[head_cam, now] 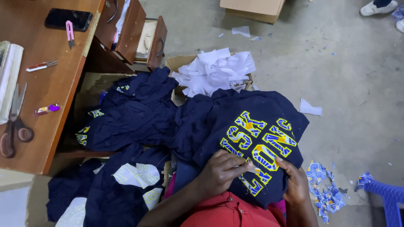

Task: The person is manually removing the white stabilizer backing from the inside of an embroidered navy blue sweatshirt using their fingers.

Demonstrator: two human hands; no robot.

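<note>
- Down in the head view, the left hand (223,170) presses its curled fingers (240,164) on the yellow-and-blue lettering (259,147) of a navy garment (210,126) draped over the lap.
- Opposite, the right hand (294,180) pinches that garment's lower edge.
- Nearby, more navy garments (130,113) lie heaped beside a wooden desk (46,84) with scissors (14,126) on it.
</note>
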